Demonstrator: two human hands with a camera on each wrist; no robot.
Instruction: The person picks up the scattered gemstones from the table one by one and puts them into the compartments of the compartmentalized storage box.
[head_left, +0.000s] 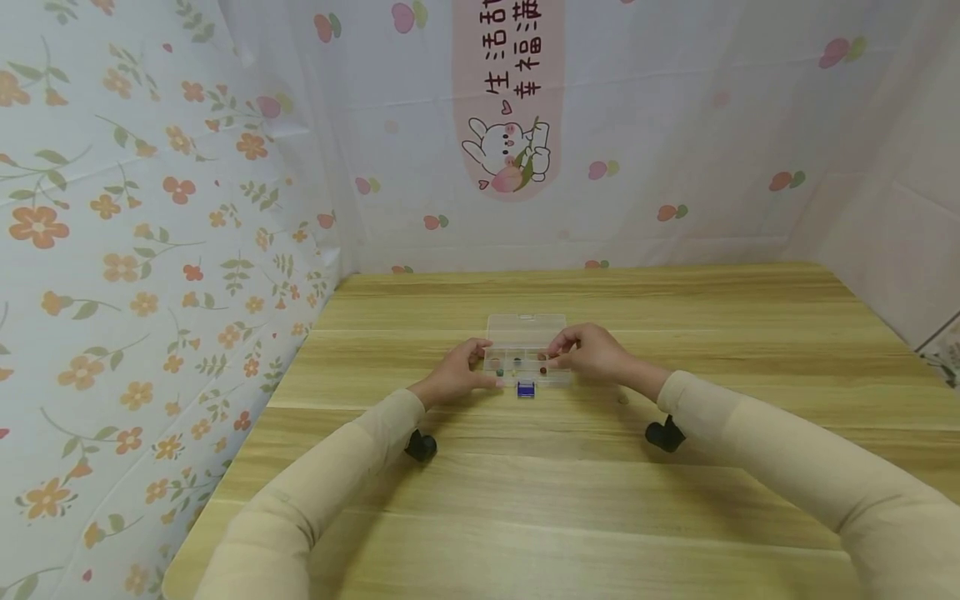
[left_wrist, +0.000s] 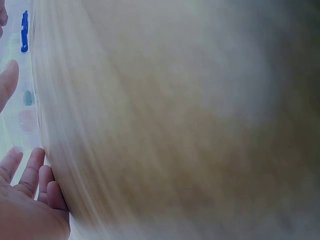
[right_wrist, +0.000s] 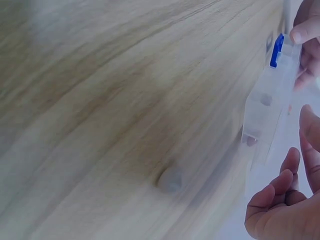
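A clear plastic compartment box point(head_left: 512, 353) lies on the table with its lid point(head_left: 527, 330) folded back. Small coloured stones sit in its compartments, among them a green one point(left_wrist: 28, 97) and a reddish-brown one point(head_left: 543, 371). My left hand point(head_left: 457, 369) grips the box's left end, thumb at the front and fingers toward the back. A blue latch point(head_left: 526, 389) hangs at the front edge. Over the right end, my right hand point(head_left: 592, 353) has its thumb and forefinger bent close above a compartment; I cannot tell whether they pinch a stone.
One pale, rounded stone point(right_wrist: 170, 180) lies on the wooden table point(head_left: 525, 492), in front of the right hand. Floral cloth point(head_left: 150, 250) hangs along the left side, and a printed curtain point(head_left: 645, 125) stands behind the table's far edge.
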